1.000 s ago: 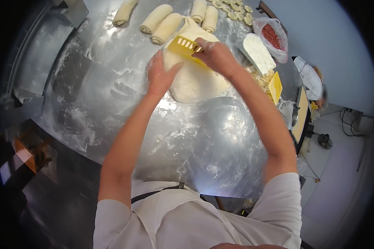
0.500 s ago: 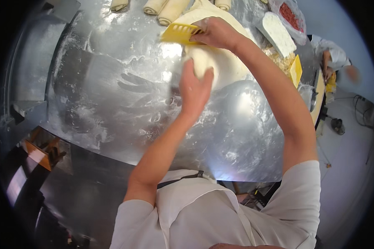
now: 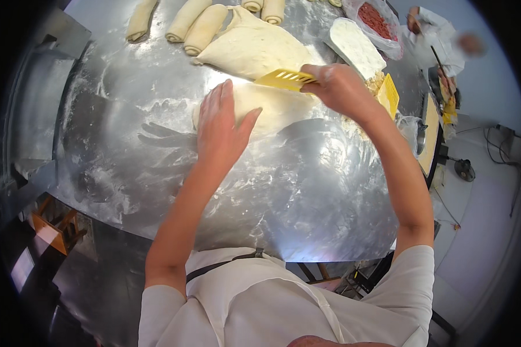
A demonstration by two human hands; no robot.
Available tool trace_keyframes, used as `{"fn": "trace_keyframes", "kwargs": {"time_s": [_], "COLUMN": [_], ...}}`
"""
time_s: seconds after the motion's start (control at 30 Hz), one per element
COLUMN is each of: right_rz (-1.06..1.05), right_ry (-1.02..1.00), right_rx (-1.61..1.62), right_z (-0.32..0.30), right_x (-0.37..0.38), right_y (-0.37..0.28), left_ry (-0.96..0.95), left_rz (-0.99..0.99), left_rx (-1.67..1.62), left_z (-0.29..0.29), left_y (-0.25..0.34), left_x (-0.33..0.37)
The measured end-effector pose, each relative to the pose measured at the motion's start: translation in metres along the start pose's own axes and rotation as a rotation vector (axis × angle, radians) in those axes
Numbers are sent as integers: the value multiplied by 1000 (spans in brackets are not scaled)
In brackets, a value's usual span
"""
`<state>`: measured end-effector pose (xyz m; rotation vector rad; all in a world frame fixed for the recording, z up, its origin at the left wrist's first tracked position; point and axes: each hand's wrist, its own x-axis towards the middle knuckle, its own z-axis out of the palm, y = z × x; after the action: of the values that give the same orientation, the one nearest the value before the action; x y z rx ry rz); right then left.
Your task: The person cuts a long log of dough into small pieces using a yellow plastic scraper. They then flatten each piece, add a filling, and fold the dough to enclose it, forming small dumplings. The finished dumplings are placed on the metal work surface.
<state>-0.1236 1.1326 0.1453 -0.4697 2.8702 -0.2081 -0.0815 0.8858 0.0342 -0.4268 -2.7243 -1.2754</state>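
Silvery metal, streaked with flour, formed the broad table (image 3: 260, 196). Toward its far side lay the dough: a nearer portion (image 3: 283, 106) and a farther portion (image 3: 257, 46), with bright metal showing between them at the left; whether they joined at the right could not be told. Palm down on the nearer portion's left part rested the left hand (image 3: 219, 124), its thumb spread away from its fingers, clasping nothing. Between the two portions, the right hand (image 3: 341, 87) was closed firmly around the right end of a slotted yellow scraper (image 3: 279, 79). Beyond and left of the farther portion sat several dough rolls (image 3: 206, 29), some side by side. To the right were a white slab (image 3: 354, 47) with a rounded end, a pale crumbly heap (image 3: 377, 82), a second yellow scraper (image 3: 389, 96) and a plastic bag (image 3: 392, 48) of red crumbly filling (image 3: 374, 21). Past the table's right edge stood a co-worker (image 3: 437, 37) in white, and a black fan (image 3: 464, 169) showed below.
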Motion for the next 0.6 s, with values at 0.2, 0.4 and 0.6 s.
{"fn": "trace_keyframes", "kwargs": {"time_s": [0.2,0.4,0.6], "right_rz": [-21,3,-239], "right_ry": [9,57,-133], "right_rx": [-140,0,226], "right_z": [61,78,96], "right_x": [24,48,56], "right_y": [14,19,-4], "left_ry": [-140,-215,-456], "left_rz": [91,50,253], "left_rx": [168,127,104], "left_z": [34,31,-6], "left_y": [-19,-10,19], "left_x": [25,21,-69]}}
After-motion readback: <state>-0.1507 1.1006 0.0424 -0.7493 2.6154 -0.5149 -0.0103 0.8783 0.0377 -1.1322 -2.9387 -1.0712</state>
